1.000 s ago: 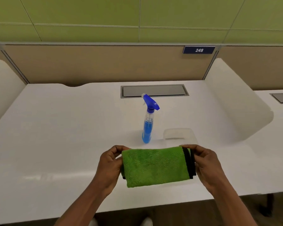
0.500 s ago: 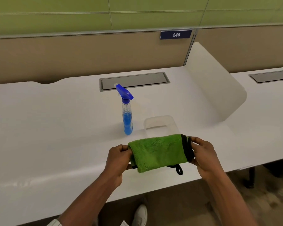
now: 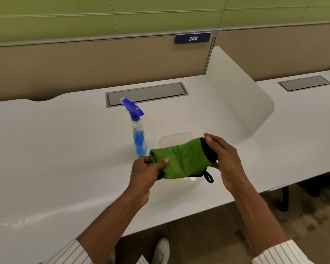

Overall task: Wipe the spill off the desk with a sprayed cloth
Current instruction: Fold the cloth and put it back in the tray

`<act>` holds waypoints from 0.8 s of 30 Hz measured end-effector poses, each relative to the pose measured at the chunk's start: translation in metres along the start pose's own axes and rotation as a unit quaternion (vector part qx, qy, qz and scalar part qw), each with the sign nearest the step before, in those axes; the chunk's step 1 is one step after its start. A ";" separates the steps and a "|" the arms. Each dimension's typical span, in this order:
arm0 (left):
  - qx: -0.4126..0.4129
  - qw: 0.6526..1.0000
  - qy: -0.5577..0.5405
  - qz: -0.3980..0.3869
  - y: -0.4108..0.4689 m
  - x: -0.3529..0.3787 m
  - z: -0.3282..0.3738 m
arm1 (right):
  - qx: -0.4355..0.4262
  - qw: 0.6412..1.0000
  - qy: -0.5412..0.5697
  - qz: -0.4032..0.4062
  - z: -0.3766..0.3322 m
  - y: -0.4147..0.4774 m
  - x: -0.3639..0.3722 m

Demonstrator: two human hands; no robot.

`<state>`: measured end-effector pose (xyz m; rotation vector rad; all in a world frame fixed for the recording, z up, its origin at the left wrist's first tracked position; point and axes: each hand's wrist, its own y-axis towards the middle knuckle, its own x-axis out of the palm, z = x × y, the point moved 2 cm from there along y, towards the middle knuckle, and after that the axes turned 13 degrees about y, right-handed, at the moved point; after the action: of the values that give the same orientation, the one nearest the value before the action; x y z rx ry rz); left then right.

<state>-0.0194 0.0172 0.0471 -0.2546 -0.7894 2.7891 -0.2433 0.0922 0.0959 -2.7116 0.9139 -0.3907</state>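
I hold the folded green cloth (image 3: pixel 181 159) between both hands, lifted clear of the desk (image 3: pixel 55 149). My left hand (image 3: pixel 147 168) is closed on the near-left end, thumb on top and fingers curled beneath. My right hand (image 3: pixel 225 159) clamps the black-edged end, fingers over the top. Gripping both ends keeps the fold tight and presents a flat face for spraying, in my judgement. A black hanging loop (image 3: pixel 209 177) dangles below my right hand. The spray bottle (image 3: pixel 138 130) stands upright just beyond my left hand, within easy reach, untouched. A clear plastic container (image 3: pixel 176 138) sits directly behind and under the cloth. A faint yellowish smear (image 3: pixel 156 121), probably the spill, lies beyond my grip, right of the bottle. The cloth is not yet sprayed, as far as I can judge.
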 end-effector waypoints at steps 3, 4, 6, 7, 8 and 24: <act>0.024 1.000 0.011 0.007 0.008 0.002 0.004 | -0.026 1.000 -0.013 -0.001 0.003 0.017 0.001; 0.031 0.999 0.013 0.009 0.011 0.003 0.004 | -0.030 0.999 -0.014 0.003 0.005 0.023 0.001; 0.041 0.999 0.030 0.020 0.018 0.005 0.002 | -0.037 0.999 -0.018 0.008 0.011 0.034 0.001; 0.042 0.998 0.040 0.025 0.021 0.005 0.000 | -0.041 0.999 -0.023 0.009 0.014 0.038 0.002; 0.041 0.998 0.048 0.028 0.023 0.007 -0.001 | -0.045 0.998 -0.033 0.008 0.017 0.041 0.002; 0.089 0.922 0.371 0.064 0.026 0.034 -0.015 | -0.156 0.947 -0.277 0.036 0.072 0.043 0.000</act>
<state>-0.0531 0.0118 0.0173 -1.2621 -0.3304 2.5149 -0.2436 0.0700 0.0150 -2.7980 0.9543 0.5559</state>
